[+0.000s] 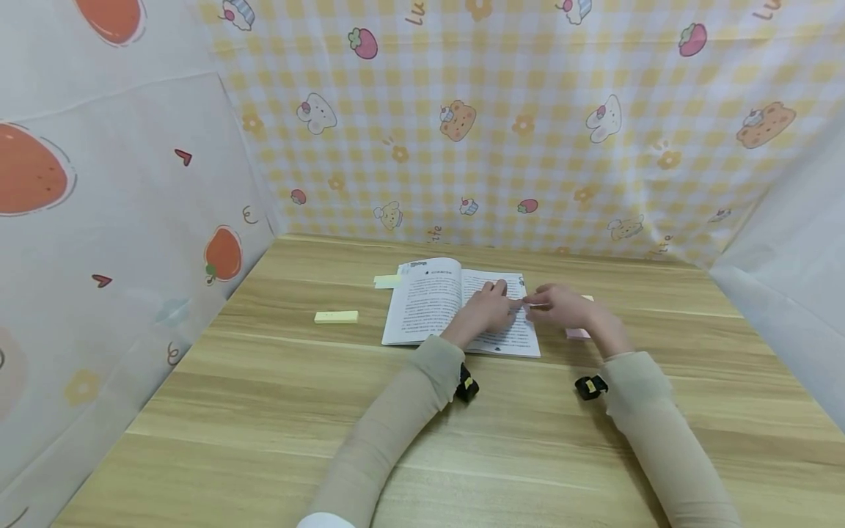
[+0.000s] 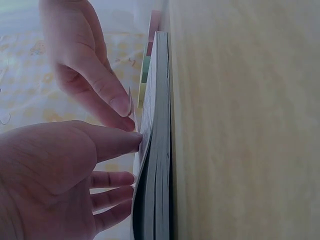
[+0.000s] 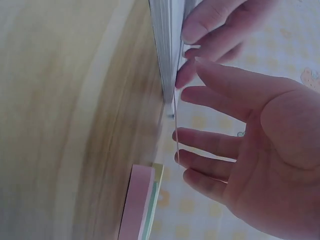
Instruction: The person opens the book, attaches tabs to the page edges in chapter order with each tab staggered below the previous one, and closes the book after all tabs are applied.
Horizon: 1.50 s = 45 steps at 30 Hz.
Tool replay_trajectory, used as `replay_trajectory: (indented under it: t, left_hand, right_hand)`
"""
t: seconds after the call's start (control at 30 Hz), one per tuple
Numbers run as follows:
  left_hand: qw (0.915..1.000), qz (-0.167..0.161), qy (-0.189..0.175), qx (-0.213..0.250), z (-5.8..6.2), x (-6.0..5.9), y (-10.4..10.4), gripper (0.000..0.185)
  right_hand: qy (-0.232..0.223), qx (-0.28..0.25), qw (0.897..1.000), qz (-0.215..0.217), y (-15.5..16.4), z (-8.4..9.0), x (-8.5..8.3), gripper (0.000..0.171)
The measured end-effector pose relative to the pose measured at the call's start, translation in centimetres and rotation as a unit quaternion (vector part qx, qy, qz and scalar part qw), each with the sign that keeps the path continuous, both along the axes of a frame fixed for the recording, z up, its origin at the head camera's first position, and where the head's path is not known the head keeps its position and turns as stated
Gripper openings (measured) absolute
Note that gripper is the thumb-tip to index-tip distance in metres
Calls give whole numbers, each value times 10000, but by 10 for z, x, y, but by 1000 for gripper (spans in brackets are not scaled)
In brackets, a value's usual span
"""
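Sleeves: two beige knit sleeves reach from 6 o'clock across the pale wooden table (image 1: 264, 411), a small black wrist device under each.
Left hand: the left hand (image 1: 485, 309) lies flat on the right-hand page of the open white paperback book with printed text (image 1: 429, 301), fingers straight and spread; in the left wrist view its fingertips (image 2: 131, 141) press on the top sheet at the page edge.
Right hand: the right hand (image 1: 561, 306) sits at 3 o'clock of the left one, fingers relaxed and fairly wide, thumb and forefinger meeting on a thin sheet or slip at the book's right edge; whether this is a page or a separate slip I cannot tell.
Book: lies open and flat at the middle of the table, its stacked pages seen edge-on in both wrist views.
Pink pad: a pink sticky-note pad (image 1: 578, 331) lies on the table just beside the book at 3 o'clock, partly hidden by the right hand.
Yellow strip: a pale yellow rectangular sticky-note pad (image 1: 336, 317) lies at 9 o'clock of the book, apart from it.
Second yellow note: a pale yellow note (image 1: 386, 281) touches the book's far left corner at 10 o'clock.
Backdrop: a yellow checked cloth with cartoon animals (image 1: 528, 125) hangs at 12 o'clock behind the table.
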<state>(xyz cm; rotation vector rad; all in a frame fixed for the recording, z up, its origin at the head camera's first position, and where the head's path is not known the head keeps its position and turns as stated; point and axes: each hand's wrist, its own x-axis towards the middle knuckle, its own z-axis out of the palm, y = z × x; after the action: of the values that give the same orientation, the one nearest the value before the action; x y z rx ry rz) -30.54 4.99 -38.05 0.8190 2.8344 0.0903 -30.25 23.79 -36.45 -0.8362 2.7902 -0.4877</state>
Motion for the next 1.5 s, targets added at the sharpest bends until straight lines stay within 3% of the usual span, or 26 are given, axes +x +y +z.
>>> replay_trajectory:
  t: [0.33, 0.93, 1.5]
  left_hand:
    - [10000, 45, 52, -44, -1, 1, 1, 46]
    - [9997, 82, 41, -221, 1, 3, 5, 47]
    - [9999, 68, -61, -121, -2, 2, 4, 47]
  right_hand:
    - [-70, 251, 9994, 223, -2, -4, -2, 52]
    - [-526, 392, 9978, -83, -2, -5, 0, 59]
    - [-777, 415, 9961, 8, -1, 4, 8, 59]
